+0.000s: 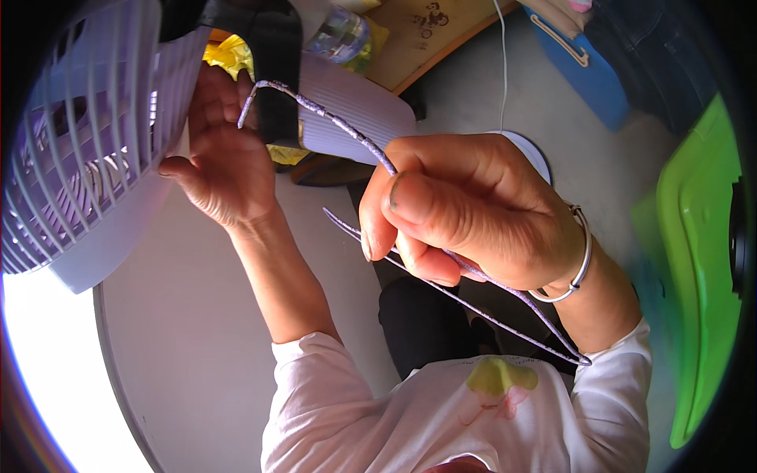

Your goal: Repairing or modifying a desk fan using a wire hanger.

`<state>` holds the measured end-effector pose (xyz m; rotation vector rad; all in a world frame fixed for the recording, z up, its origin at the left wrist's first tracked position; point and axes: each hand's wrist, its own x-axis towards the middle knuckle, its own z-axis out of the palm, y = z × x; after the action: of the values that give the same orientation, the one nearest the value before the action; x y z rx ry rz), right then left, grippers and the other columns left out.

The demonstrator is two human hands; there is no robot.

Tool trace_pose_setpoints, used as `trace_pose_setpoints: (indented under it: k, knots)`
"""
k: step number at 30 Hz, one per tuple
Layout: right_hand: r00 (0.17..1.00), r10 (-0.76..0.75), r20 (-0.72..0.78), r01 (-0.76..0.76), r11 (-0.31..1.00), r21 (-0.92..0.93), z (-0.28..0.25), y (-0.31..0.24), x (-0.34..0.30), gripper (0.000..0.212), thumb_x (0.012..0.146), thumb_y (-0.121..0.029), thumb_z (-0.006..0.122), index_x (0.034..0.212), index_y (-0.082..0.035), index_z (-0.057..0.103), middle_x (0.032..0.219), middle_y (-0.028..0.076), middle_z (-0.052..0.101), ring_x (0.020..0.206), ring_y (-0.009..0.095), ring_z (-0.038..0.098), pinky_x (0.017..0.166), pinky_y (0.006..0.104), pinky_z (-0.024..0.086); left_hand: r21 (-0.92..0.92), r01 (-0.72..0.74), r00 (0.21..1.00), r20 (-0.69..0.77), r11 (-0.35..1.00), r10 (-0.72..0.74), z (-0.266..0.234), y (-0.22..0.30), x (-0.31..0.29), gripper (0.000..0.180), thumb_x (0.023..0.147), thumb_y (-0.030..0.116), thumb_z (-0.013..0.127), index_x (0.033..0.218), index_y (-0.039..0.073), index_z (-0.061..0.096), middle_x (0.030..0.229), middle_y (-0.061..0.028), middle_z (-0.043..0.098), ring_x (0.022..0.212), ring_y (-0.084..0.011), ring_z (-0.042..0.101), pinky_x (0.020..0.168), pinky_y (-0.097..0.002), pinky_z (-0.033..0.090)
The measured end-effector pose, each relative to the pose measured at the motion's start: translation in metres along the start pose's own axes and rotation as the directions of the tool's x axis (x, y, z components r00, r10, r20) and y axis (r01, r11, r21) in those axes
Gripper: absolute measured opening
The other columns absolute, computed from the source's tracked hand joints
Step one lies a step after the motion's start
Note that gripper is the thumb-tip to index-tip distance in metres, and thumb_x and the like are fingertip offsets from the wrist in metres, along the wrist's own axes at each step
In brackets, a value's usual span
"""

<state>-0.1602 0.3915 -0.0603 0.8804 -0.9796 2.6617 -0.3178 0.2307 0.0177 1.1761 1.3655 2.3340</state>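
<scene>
My right hand (481,209) pinches a thin, purple wire-like cord (339,122) between thumb and fingers. One end of the cord reaches up and left and bends sharply down at its tip. Below the hand the rest doubles back in a long narrow loop, with its bend near my right elbow. My left hand (229,150) is empty, palm facing up and fingers stretched out. It is beside the edge of a purple slatted plastic cage (102,173); whether they touch I cannot tell. The cord's bent tip appears in front of my left fingers.
A black curved plastic piece (276,75) stands behind my left hand, beside a pale purple panel (359,114). Farther back are a clear plastic bottle (341,35) and a cardboard box (441,31). A green plastic panel (698,260) and a blue bin (583,75) are on the right.
</scene>
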Motion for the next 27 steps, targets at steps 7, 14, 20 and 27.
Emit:
trace_pose_setpoints:
  k: [7,14,20,27]
  knots:
    - [0.990,0.137,-0.046,-0.131,0.985,0.114,0.004,-0.002,0.023,0.035,0.095,-0.031,0.037,0.083,-0.003,0.054,0.047,0.001,0.043,0.035,0.004,0.031,0.034,0.0187,0.023,-0.021,0.002,1.000,-0.031,1.000,-0.003,-0.016,-0.005,-0.006,0.090,0.060,0.051,0.072,0.126,-0.001,0.039,0.130,-0.0146,0.041,0.121,-0.0291,0.037,0.108,-0.0458,0.020]
    - [0.986,0.153,0.059,-0.163,0.896,0.413,-0.009,0.036,0.021,0.030,0.094,-0.035,0.038,0.090,-0.009,0.053,0.044,-0.001,0.034,0.034,0.005,0.026,0.037,0.0197,0.023,-0.036,-0.064,0.994,-0.090,0.997,0.060,-0.005,-0.028,-0.029,0.087,0.059,0.056,0.070,0.125,0.006,0.042,0.129,-0.0116,0.043,0.120,-0.0294,0.039,0.106,-0.0455,0.024]
    - [0.989,0.100,0.114,-0.140,0.889,0.435,-0.009,0.047,0.021,0.030,0.094,-0.033,0.040,0.090,-0.007,0.055,0.048,0.000,0.038,0.035,0.005,0.027,0.036,0.0186,0.024,-0.028,-0.043,0.995,-0.087,0.999,0.041,0.003,-0.028,-0.043,0.089,0.057,0.047,0.077,0.130,0.013,0.038,0.130,-0.0054,0.042,0.122,-0.0260,0.039,0.105,-0.0422,0.026]
    - [0.985,0.077,0.154,-0.133,0.906,0.402,-0.015,0.048,0.024,0.031,0.094,-0.034,0.040,0.091,-0.007,0.056,0.046,-0.001,0.037,0.035,0.005,0.026,0.036,0.0188,0.024,-0.081,-0.055,0.996,-0.068,0.995,0.049,0.005,-0.037,-0.047,0.081,0.062,0.044,0.076,0.128,0.011,0.041,0.129,-0.0054,0.044,0.120,-0.0251,0.041,0.104,-0.0418,0.027]
